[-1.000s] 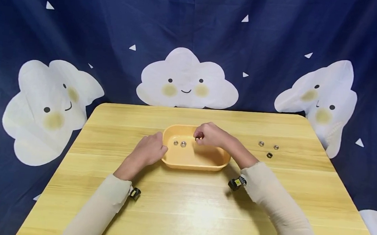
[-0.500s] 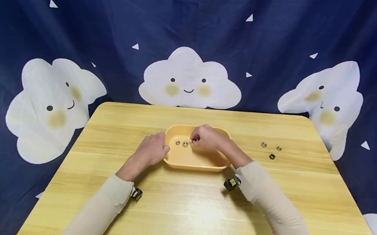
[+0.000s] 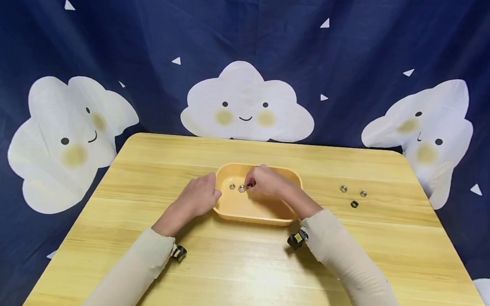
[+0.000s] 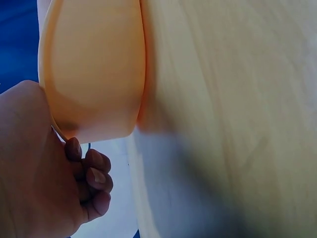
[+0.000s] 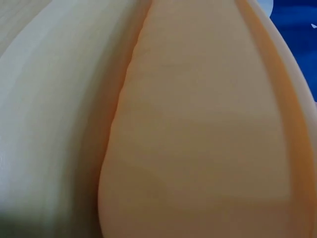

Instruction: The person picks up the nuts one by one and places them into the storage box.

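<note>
A light orange plastic tray (image 3: 257,220) rests on the wooden table, its side wall (image 4: 94,69) filling much of the left wrist view. My left hand (image 3: 198,195) grips the tray's left end, with thumb and curled fingers at the rim. Inside the tray, my right hand (image 3: 266,181) pinches a dark nut (image 3: 250,185) low over the floor. Just left of it lie a silver nut (image 3: 242,188) and a smaller silver nut (image 3: 232,186). In the right wrist view the tray's outer front wall (image 5: 198,124) hides the right hand.
On the table right of the tray sit a silver nut (image 3: 343,188), another silver nut (image 3: 363,193) and a black nut (image 3: 354,204). A dark blue curtain (image 3: 151,21) printed with clouds hangs behind the table's far edge.
My right hand has moved left and a little lower inside the tray, bringing the dark nut beside the silver ones. The left hand keeps its grip on the tray's end.
</note>
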Tool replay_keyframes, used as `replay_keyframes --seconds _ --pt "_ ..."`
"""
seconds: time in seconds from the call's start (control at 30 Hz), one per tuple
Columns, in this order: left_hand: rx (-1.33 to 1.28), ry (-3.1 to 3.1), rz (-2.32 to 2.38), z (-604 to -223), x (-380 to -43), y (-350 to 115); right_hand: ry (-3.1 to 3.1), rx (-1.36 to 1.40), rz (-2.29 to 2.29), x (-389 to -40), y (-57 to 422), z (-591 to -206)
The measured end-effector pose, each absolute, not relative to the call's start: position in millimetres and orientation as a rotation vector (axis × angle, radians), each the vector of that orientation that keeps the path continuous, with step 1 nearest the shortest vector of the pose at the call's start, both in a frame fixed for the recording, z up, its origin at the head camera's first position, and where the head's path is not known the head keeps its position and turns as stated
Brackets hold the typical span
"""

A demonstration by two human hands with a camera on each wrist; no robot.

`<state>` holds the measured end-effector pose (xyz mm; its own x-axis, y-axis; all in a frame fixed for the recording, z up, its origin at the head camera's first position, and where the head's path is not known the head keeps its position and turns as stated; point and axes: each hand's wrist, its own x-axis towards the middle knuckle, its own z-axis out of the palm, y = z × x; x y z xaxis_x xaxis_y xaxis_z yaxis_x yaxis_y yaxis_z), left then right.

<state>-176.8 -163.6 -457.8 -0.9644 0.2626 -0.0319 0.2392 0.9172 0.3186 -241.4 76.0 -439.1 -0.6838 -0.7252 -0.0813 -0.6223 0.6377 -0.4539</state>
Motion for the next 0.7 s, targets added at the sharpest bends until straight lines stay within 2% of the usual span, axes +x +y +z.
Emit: replay_keyframes --seconds 0.7 --pt "0.336 2.977 0.432 -459.4 -173.6 -160.2 2.620 -1.101 -0.527 -241.6 74.1 -443.8"
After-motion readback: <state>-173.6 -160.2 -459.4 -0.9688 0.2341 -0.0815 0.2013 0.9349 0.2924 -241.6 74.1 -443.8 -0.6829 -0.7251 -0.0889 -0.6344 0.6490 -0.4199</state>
